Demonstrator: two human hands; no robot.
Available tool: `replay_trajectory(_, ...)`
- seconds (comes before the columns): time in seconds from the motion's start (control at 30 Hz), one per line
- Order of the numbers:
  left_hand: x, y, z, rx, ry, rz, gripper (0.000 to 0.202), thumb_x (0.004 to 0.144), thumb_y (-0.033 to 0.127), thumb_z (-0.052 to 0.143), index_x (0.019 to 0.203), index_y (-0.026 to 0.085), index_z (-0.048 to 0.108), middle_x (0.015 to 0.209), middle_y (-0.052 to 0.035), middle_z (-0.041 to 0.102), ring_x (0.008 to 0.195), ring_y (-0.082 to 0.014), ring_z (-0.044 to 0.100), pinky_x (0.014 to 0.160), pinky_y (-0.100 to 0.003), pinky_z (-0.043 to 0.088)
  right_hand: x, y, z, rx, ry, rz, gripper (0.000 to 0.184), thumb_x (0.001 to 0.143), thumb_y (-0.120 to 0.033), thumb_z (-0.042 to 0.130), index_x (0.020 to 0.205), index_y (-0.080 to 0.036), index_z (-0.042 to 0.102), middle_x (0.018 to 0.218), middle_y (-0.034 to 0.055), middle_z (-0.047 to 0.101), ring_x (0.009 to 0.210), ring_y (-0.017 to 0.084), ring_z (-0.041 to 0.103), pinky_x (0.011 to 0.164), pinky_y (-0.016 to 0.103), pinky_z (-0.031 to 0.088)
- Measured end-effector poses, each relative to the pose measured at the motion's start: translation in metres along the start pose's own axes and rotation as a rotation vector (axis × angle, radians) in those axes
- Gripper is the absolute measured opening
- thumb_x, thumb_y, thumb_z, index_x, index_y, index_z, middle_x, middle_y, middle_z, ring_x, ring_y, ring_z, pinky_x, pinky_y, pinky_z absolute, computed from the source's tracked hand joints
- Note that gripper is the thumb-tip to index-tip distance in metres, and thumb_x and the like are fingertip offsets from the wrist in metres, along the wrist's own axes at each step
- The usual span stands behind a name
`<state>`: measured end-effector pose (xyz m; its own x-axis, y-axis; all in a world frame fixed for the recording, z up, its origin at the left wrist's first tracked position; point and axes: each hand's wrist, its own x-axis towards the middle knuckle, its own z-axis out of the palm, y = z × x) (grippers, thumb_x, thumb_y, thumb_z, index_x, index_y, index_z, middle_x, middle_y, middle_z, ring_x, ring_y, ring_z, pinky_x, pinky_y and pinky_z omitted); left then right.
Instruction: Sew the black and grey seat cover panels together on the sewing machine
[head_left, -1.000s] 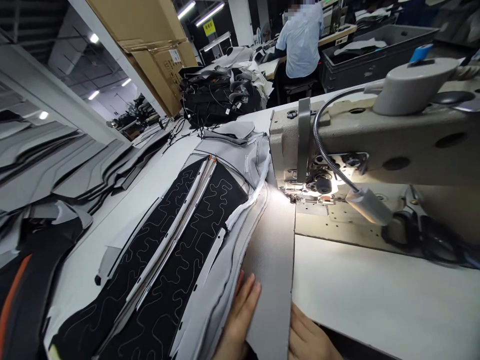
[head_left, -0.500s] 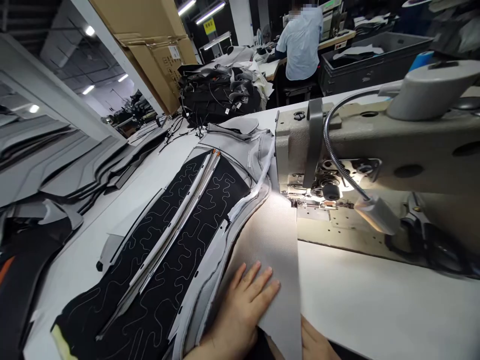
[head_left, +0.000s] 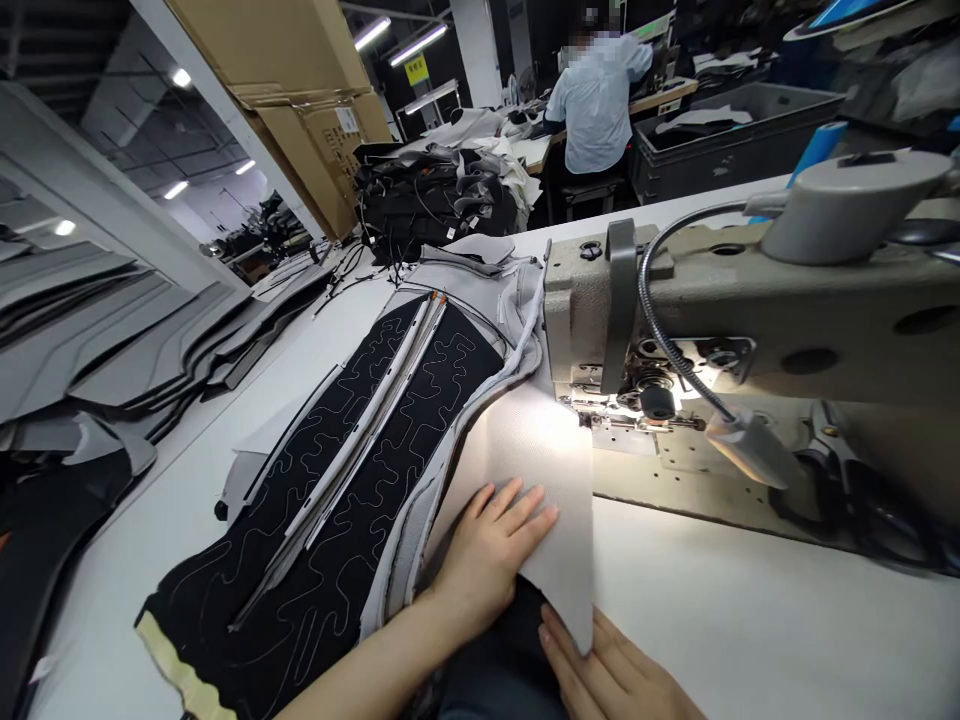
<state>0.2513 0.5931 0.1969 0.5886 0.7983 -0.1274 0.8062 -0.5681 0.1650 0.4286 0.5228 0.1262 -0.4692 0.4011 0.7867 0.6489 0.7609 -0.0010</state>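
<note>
The left hand (head_left: 491,555) lies open, fingers spread and palm down, on a pale grey textured fabric panel (head_left: 540,460), not closed on anything. The fingers of the right hand (head_left: 611,670) are together at the panel's lower corner, and whether they pinch it or only support it from beneath cannot be told.

The panel's far end lies lit just beside the presser foot (head_left: 600,420) of an industrial sewing machine (head_left: 817,320), its near corner hanging over the bench (head_left: 750,600) edge by the right hand. Its left side overlaps the grey trim of a black quilted panel (head_left: 390,430) with wavy pale stitching and two long pale strips down its middle. That panel lies flat on the bench, just left of the left hand.

A gooseneck lamp (head_left: 750,440) shines on the needle area, and dark-handled scissors (head_left: 847,500) lie beyond it, right of the machine's head. Further left, grey cut pieces (head_left: 97,330) lie in overlapping stacks. Ahead is a heap of black and grey sewn covers (head_left: 427,195), below large cardboard boxes (head_left: 300,130). Beyond them, a co-worker in a light blue shirt (head_left: 596,105) sits at another bench, near a dark grey bin (head_left: 735,150).
</note>
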Motion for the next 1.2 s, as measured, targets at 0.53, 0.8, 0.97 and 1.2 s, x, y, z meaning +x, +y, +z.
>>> replay_trajectory(0.53,0.062,-0.027,-0.016,0.205,0.088,0.156,0.052,0.086,0.005,0.041,0.133,0.027,0.046,0.145,-0.0081,0.034,0.134,-0.0251,0.027,0.106,-0.043,0.029,0.027,0.038,-0.012,0.068,-0.218,0.151,0.035,0.084,-0.031,0.052,0.108,-0.009,0.064,0.115,0.0114,0.064,0.097,0.022,0.059,0.088,0.033,0.045)
replay_trajectory(0.8,0.084,-0.050,-0.017,0.127,0.039,0.485,0.034,0.098,0.024,0.034,0.122,0.030,0.057,0.121,-0.0045,0.057,0.111,-0.0168,0.048,0.097,-0.032,0.034,0.035,0.064,-0.002,0.024,-0.242,0.141,0.035,0.089,-0.027,0.044,0.110,-0.008,0.064,0.113,0.0111,0.065,0.099,0.023,0.058,0.090,0.037,0.043)
replay_trajectory(0.97,0.102,-0.056,-0.018,0.160,0.093,0.516,0.036,0.099,0.026,0.031,0.120,0.030,0.060,0.118,-0.0053,0.059,0.108,-0.0182,0.047,0.095,-0.032,0.034,0.038,0.071,0.002,0.017,-0.254,0.200,0.039,0.092,-0.029,0.039,0.113,-0.007,0.062,0.119,0.0123,0.062,0.108,0.024,0.055,0.096,0.038,0.040)
replay_trajectory(1.2,0.130,-0.066,-0.015,0.203,0.214,0.544,0.033,0.097,0.025,0.036,0.110,0.032,0.066,0.112,-0.0037,0.061,0.105,-0.0181,0.049,0.091,-0.031,0.038,0.038,0.080,-0.002,0.008,-0.345,0.154,0.039,0.090,-0.024,0.042,0.123,-0.009,0.056,0.130,0.0107,0.054,0.120,0.024,0.048,0.099,0.038,0.041)
